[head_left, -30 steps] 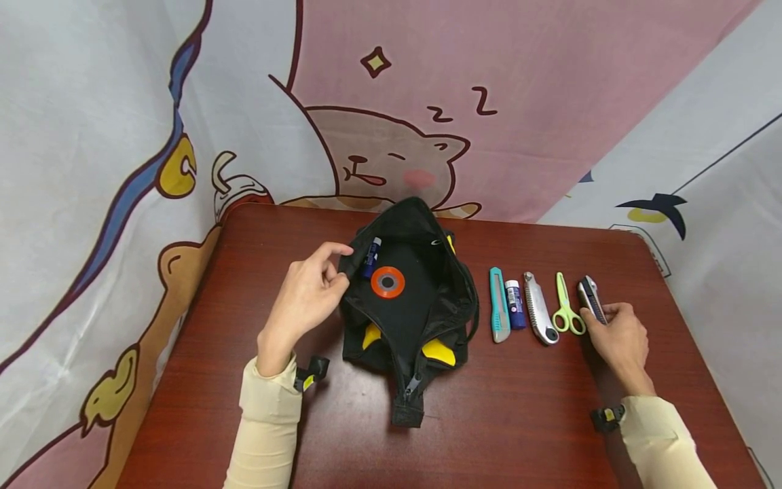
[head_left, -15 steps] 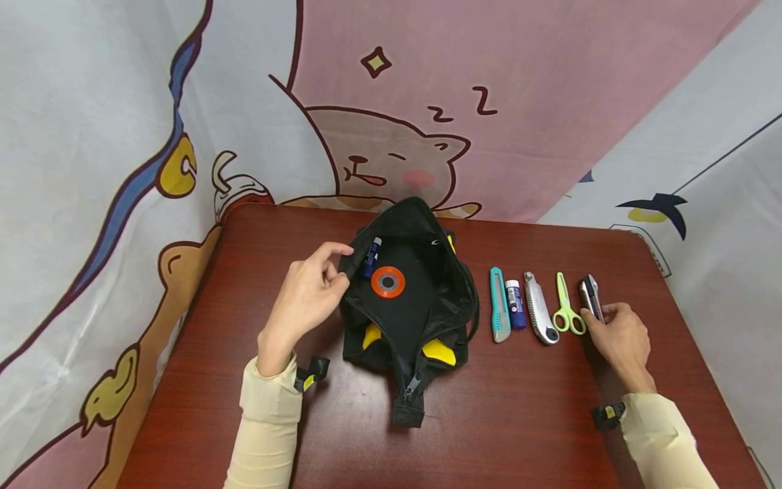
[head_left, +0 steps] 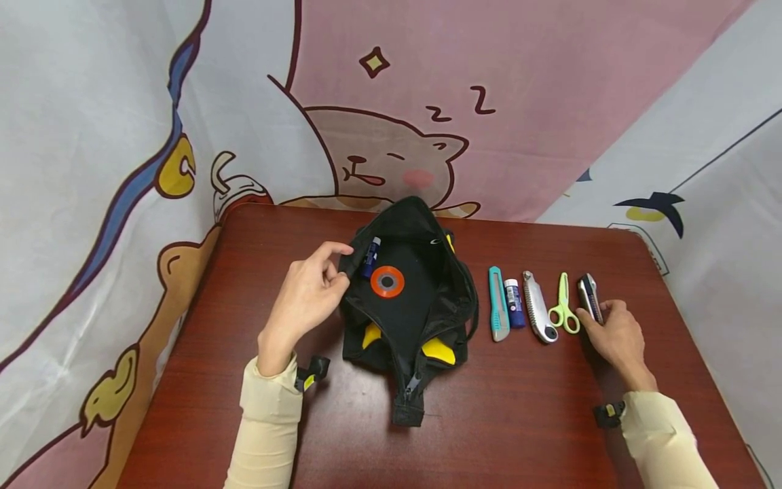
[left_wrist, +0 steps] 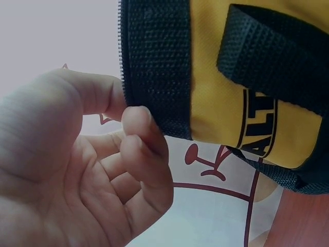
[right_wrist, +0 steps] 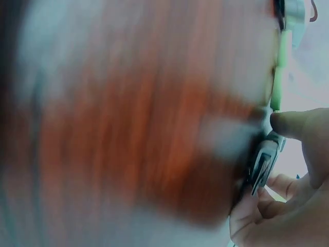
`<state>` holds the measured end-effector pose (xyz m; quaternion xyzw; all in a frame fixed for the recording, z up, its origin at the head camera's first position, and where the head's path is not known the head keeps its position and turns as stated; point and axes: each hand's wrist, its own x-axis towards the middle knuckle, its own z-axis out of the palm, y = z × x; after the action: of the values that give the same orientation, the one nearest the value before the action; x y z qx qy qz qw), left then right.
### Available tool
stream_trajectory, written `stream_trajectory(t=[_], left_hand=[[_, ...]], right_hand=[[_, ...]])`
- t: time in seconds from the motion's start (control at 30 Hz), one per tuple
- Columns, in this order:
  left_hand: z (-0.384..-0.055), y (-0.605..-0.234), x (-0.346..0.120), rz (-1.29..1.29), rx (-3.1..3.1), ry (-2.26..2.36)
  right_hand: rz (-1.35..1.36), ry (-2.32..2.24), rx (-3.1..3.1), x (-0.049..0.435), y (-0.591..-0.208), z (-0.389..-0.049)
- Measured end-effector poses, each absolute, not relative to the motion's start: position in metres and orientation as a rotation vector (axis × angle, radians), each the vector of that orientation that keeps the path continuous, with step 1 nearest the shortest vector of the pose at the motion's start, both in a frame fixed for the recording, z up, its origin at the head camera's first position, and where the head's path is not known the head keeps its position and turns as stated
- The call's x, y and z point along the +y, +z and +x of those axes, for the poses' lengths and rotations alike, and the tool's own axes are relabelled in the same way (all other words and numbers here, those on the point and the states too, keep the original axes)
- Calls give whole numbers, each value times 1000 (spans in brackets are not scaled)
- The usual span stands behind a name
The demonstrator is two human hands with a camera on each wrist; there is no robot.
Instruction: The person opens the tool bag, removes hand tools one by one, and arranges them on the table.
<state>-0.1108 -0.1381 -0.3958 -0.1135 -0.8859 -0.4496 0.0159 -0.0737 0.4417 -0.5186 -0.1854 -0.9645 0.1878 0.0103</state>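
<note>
My left hand (head_left: pixel 305 293) pinches the left edge of an unzipped black-and-yellow bag (head_left: pixel 400 380), beside the zip teeth. The left wrist view shows the bag's yellow side (left_wrist: pixel 216 103) with black lettering. Inside the bag lie a blue glue stick (head_left: pixel 370 258) and an orange-ringed disc (head_left: pixel 387 282). At the right, my right hand (head_left: pixel 617 336) holds a dark and silver utility knife (head_left: pixel 588 295) between thumb and fingers, low over the table; the knife's near end is hidden by the hand. Green scissors (head_left: pixel 564 305) lie just left of my thumb.
In a row between bag and scissors lie a teal cutter (head_left: pixel 498 305), a blue glue stick with a white cap (head_left: pixel 514 304) and a silver cutter (head_left: pixel 537 305). The reddish-brown table (head_left: pixel 519 421) meets a printed cloth (head_left: pixel 519 156) at the back.
The scissors have shifted slightly left and turned a little. My right hand has edged slightly left and away from me with the utility knife. My left hand and the bag stay put.
</note>
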Motion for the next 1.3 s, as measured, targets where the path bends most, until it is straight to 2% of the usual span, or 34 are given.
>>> stream_trajectory(t=[0.5,0.8,1.3], left_hand=[[-112,-394,-136,-346,-2760,-1400],[-111,-395,-138,-345,-2760,-1409],[-111,-395,-139,-356,-2752,-1420]], right_hand=[[-635,706,-2994,449,-507,-71],[-701,699,-2713,418,-486,-78],[-194,768,-2182,338,-434,-91]])
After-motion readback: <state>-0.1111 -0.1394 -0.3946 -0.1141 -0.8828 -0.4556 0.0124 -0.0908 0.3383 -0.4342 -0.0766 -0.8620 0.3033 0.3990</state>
